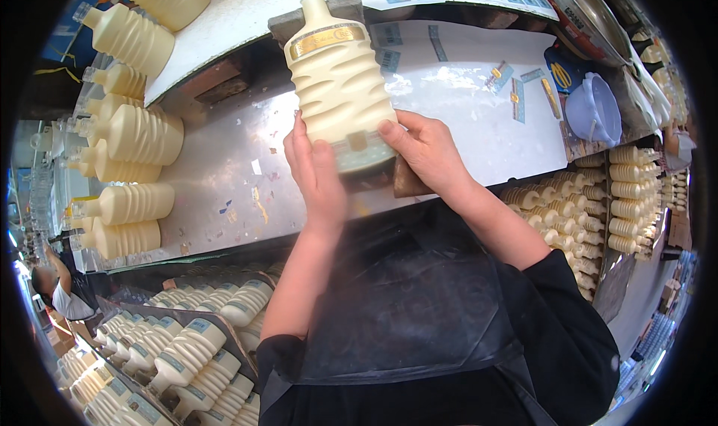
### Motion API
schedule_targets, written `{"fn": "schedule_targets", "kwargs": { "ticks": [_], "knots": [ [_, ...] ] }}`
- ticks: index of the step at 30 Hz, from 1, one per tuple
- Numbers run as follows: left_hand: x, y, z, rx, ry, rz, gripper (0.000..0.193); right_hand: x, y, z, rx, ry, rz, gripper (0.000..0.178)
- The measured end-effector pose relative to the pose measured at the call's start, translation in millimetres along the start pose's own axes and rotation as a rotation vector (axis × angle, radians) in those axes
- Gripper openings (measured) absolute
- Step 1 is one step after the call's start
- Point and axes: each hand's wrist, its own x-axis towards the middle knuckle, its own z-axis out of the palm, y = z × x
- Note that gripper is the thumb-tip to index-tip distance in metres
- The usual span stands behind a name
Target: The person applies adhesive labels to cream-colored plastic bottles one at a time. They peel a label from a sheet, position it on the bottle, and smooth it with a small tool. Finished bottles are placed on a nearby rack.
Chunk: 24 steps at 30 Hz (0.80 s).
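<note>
A person's two bare hands are holding a cream, ribbed bottle (336, 82) by its lower end, above a metal worktable (479, 145), with its clear neck pointing away from the wearer. The left hand (310, 168) is lying along the bottle's left side, its fingers fairly straight and its thumb resting near the lower corner. The right hand (428, 151) is gripping the opposite side, its thumb pressing on the front while its other fingers are mostly hiding behind, so how far they are curling is hard to tell. A gold band (327, 41) is crossing the bottle's shoulder, and a pale blue-grey label (363, 143) is wrapping the front near the base. Behind the neck, a dark grey block (346, 8) is showing. Loose label pieces (517, 100) are lying to the right, near a lavender bucket (580, 115). More cream bottles (149, 134) are lining the table's left side, while labelled bottles (191, 351) are filling crates at lower left. A black apron (404, 299) is covering the wearer's front.
</note>
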Motion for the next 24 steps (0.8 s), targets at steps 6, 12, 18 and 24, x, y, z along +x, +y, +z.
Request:
{"fn": "schedule_targets", "kwargs": {
  "ticks": [6, 12, 18, 24],
  "knots": [
    [-0.6, -1.5, -2.9, -0.438, 0.041, -0.263, 0.06, 2.6, -1.7, -17.9, 0.271, -0.143, 0.151, 0.053],
    [-1.3, -6.1, -4.7, -0.614, 0.036, -0.253, 0.063, -7.1, -5.0, -20.0, 0.317, -0.178, 0.072, 0.053],
    [-5.0, -12.7, -7.2, -0.261, -0.055, -0.133, 0.065, -6.9, 6.6, -14.0, 0.381, -0.187, 0.017, 0.05],
    [1.2, -2.8, -2.9, -0.205, -0.01, -0.15, 0.058, -9.5, -4.0, -5.8, 0.015, -0.084, -0.05, 0.051]
  ]
}}
